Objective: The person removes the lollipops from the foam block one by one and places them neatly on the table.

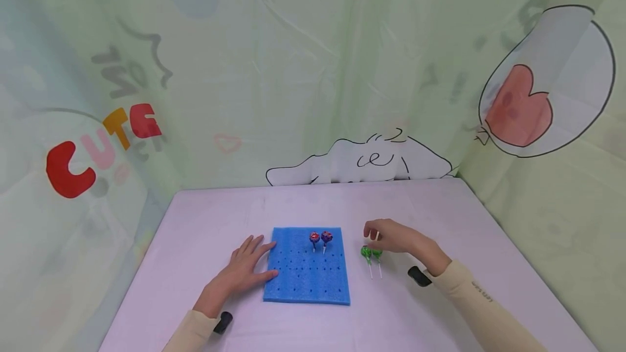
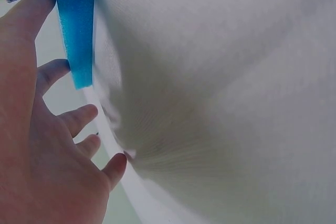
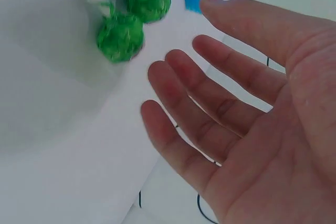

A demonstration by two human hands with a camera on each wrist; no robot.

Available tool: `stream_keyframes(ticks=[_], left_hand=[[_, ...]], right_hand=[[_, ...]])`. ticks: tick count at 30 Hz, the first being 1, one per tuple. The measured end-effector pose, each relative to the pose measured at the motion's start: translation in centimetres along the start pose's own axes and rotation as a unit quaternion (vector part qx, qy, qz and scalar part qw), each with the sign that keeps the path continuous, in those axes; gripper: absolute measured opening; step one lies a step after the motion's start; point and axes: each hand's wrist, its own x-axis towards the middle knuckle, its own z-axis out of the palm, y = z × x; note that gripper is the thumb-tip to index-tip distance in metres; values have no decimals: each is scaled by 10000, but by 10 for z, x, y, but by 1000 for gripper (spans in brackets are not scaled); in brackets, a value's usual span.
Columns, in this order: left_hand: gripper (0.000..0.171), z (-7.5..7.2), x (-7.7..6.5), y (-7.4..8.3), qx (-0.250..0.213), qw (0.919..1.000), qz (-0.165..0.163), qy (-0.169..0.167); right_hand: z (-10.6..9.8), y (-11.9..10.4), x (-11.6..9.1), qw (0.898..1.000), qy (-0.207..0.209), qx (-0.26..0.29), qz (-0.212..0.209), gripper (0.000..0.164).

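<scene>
A blue foam board (image 1: 293,287) with rows of small holes lies on the table. Two lollipops in dark red and purple wrappers, one of them the right-hand lollipop (image 1: 326,237), stand with their sticks in its upper part. My left hand (image 1: 244,268) rests at the board's left edge, thumb and fingers spread and touching it. To the right of the board lie two green-wrapped lollipops (image 3: 121,38), sticks toward me. Above their heads hovers my right hand (image 1: 391,237), fingers loosely bent; in the right wrist view nothing is between them and the green lollipops lie apart from the fingertips.
A pale lilac cloth covers the table (image 1: 220,211). Behind and at both sides hang printed curtains (image 1: 303,80) close to the table's edges. A black wrist strap piece (image 1: 419,276) sits under the right forearm, another (image 1: 223,322) at the left wrist.
</scene>
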Motion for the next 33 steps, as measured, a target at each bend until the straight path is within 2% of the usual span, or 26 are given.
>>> stream_keyframes(ticks=[6,12,15,20,23,26,33], left_hand=[[79,0,-1,1,-5,10000,-73,-48],[78,1,-1,1,-58,10000,-2,24],[78,1,-1,0,-6,10000,-17,20],[78,1,-2,-1,-34,10000,37,86],[78,1,-2,-1,-53,9999,49,101],[78,1,-1,-1,-62,9999,26,81],[78,-1,-1,0,-119,9999,5,42]], right_hand=[[11,-8,7,9984,425,-277,-267,22],[33,-18,14,9875,1294,-677,-586,30],[45,-21,18,9717,1836,-1145,-942,36],[60,-24,27,9251,2672,-2081,-1715,41],[66,-24,32,9064,2944,-2263,-2014,44],[70,-25,37,8969,3096,-2281,-2186,45],[77,-29,40,8971,3149,-2159,-2223,39]])
